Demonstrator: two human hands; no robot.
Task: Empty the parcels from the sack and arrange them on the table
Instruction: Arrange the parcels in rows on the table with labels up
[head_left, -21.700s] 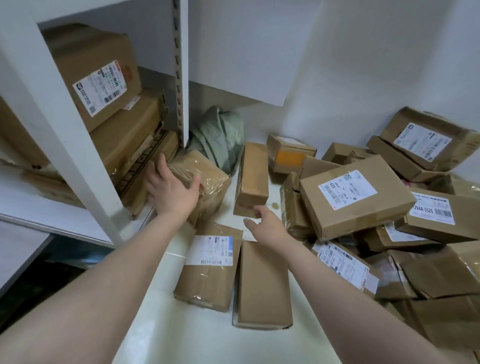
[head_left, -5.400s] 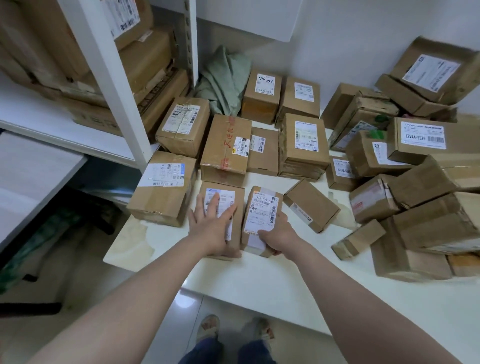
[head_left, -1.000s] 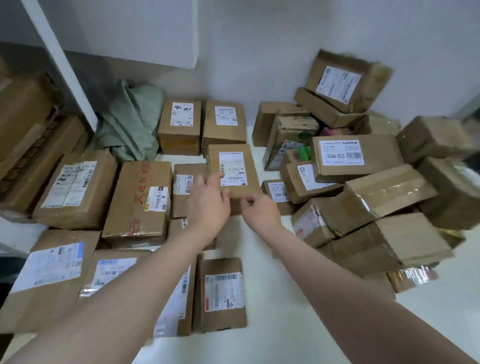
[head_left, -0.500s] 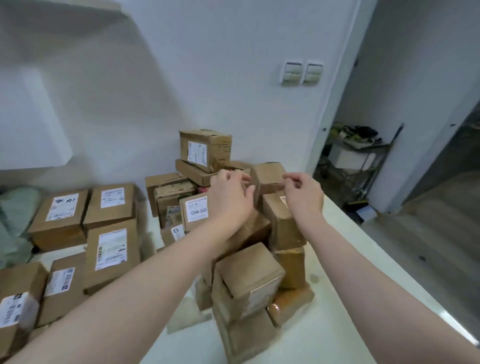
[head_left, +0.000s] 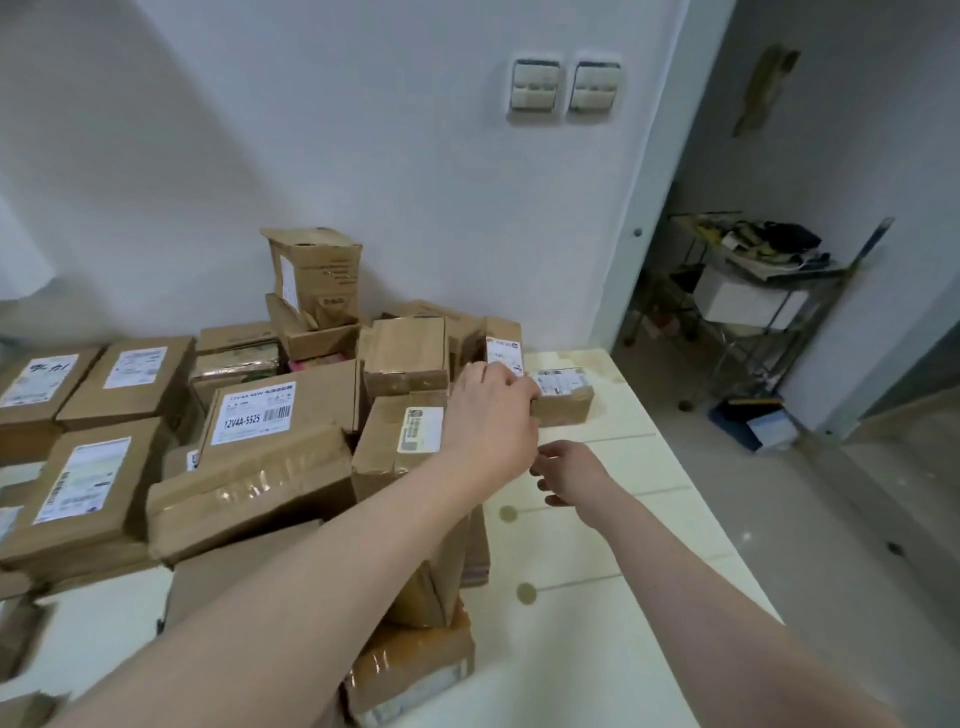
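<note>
Brown cardboard parcels cover the left part of the cream table (head_left: 613, 525). A loose pile (head_left: 311, 467) stands in the middle, and flat labelled parcels (head_left: 130, 374) lie in rows at the left. One box carries a label reading 12V4A-5525 (head_left: 254, 413). A small parcel (head_left: 566, 397) with a white label sits on the table just right of the pile. My left hand (head_left: 488, 421) reaches over the pile and grips this parcel's left end with curled fingers. My right hand (head_left: 569, 473) hovers below it over bare table, fingers loosely curled, holding nothing.
The table's right edge runs diagonally from the far corner (head_left: 608, 356) toward me, with grey floor beyond. Light switches (head_left: 563, 88) are on the wall. Through the doorway stand a metal rack (head_left: 753, 291) and a blue and white box (head_left: 761, 423) on the floor.
Both hands were at the top of the pile half a second ago. The small parcel now sits on the table right of the pile under my left hand, and my right hand has dropped away.
</note>
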